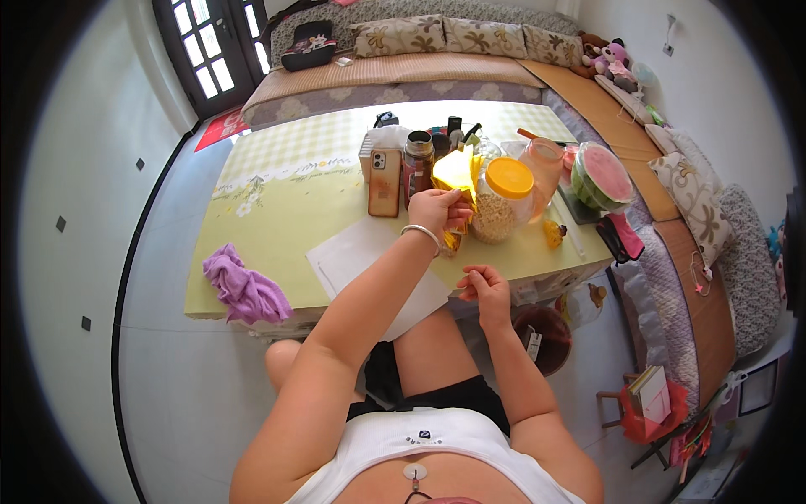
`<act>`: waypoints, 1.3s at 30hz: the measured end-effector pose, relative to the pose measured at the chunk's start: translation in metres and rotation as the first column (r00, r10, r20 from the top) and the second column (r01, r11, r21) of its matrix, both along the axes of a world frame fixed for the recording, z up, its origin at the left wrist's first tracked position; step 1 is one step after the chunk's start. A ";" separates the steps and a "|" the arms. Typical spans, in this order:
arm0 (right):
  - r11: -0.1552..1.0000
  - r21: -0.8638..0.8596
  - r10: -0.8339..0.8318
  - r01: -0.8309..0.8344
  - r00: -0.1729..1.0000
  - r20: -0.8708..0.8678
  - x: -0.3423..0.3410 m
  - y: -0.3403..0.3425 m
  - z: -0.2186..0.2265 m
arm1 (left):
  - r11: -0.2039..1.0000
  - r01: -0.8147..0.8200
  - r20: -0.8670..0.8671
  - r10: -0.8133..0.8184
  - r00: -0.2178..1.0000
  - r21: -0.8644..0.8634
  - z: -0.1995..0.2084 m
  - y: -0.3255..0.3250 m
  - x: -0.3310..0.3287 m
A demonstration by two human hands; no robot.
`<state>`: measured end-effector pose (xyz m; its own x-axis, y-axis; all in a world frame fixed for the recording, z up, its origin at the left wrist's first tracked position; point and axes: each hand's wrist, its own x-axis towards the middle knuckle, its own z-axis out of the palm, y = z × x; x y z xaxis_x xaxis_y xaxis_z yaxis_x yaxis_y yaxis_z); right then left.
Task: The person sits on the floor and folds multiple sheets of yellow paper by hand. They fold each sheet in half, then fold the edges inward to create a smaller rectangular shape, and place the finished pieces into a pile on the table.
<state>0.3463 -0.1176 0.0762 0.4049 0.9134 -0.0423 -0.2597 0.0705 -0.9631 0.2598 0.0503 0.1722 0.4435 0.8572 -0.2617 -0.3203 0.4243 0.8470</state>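
Over the table, my left hand [438, 212] pinches the lower edge of a shiny yellow packet [456, 170], its exact kind unclear. Just right of it stands a clear jar with a yellow lid [510, 177], partly filled with pale grains or nuts. My right hand [487, 294] hovers by the table's near edge, fingers loosely curled and slightly apart, with nothing visible in them. Beneath my left forearm lies a white sheet of paper [342, 258]. An open dark bottle [418, 168] and an upright phone in a tan case [385, 183] stand left of the packet.
Right of the jar are a pinkish pitcher [542, 172], a wrapped watermelon half [601, 176] and a small yellow figure [554, 233]. A purple cloth [243, 286] lies at the table's near left corner. A dark bin [544, 340] stands below the near edge, a sofa [403, 71] beyond.
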 end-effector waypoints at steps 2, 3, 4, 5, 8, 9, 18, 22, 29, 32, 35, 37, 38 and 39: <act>0.999 -0.027 0.024 -0.024 1.000 -0.001 -0.003 0.003 -0.010 | 0.985 -0.030 -0.150 0.056 0.987 0.171 -0.001 0.000 -0.001; 0.999 0.027 0.029 -0.038 0.963 0.268 -0.009 0.002 -0.010 | 0.967 -0.033 -0.211 0.089 0.973 0.254 -0.006 0.002 -0.007; 0.995 0.076 0.020 -0.069 0.855 0.518 -0.016 0.002 -0.010 | 0.942 -0.030 -0.268 0.125 0.955 0.335 -0.011 0.004 -0.015; 0.986 0.117 -0.006 -0.116 0.686 0.728 -0.020 0.002 -0.008 | 0.908 -0.074 -0.260 0.195 0.946 0.412 -0.015 0.008 -0.025; 0.898 0.172 -0.098 -0.406 0.197 0.975 -0.022 0.008 -0.005 | 0.803 -0.034 -0.339 0.289 0.895 0.595 -0.034 0.006 -0.076; 0.889 0.009 0.059 -0.458 0.134 0.989 -0.020 0.011 -0.022 | 0.773 -0.006 -0.375 0.314 0.872 0.635 -0.045 0.006 -0.098; 0.853 -0.221 0.170 -0.474 -0.149 0.974 -0.017 0.026 -0.038 | 0.426 0.518 -0.649 0.651 0.393 0.742 -0.138 -0.075 -0.248; 0.865 -0.191 0.149 -0.464 -0.126 0.981 -0.023 0.036 -0.044 | 0.447 0.588 -0.713 0.603 0.358 0.674 -0.138 -0.081 -0.256; 0.855 -0.254 0.238 -0.452 -0.094 0.967 -0.060 0.055 -0.021 | 0.459 0.450 -0.639 0.616 0.460 0.766 -0.149 -0.056 -0.282; 0.819 -0.336 0.372 -0.465 -0.015 0.928 -0.057 0.055 -0.008 | 0.490 0.362 -0.553 0.329 0.765 0.793 -0.130 -0.064 -0.290; 0.819 -0.309 0.366 -0.484 0.025 0.930 -0.053 0.056 -0.013 | 0.508 0.422 -0.567 0.168 0.807 0.751 -0.124 -0.073 -0.291; 0.820 -0.279 0.351 -0.499 0.053 0.935 -0.053 0.058 -0.015 | 0.480 0.447 -0.591 0.202 0.781 0.755 -0.126 -0.075 -0.290; 0.819 -0.279 0.360 -0.502 0.069 0.931 -0.053 0.059 -0.014 | 0.465 0.461 -0.602 0.219 0.768 0.756 -0.127 -0.076 -0.288; 0.818 -0.278 0.368 -0.505 0.087 0.926 -0.054 0.060 -0.014 | 0.451 0.467 -0.607 0.240 0.757 0.761 -0.128 -0.076 -0.286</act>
<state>0.2922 -0.0577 0.0621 -0.3893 0.9145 0.1104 0.7692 0.3887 -0.5073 -0.0266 -0.0256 0.0444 0.6164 0.7183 0.3226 0.3422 -0.6134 0.7118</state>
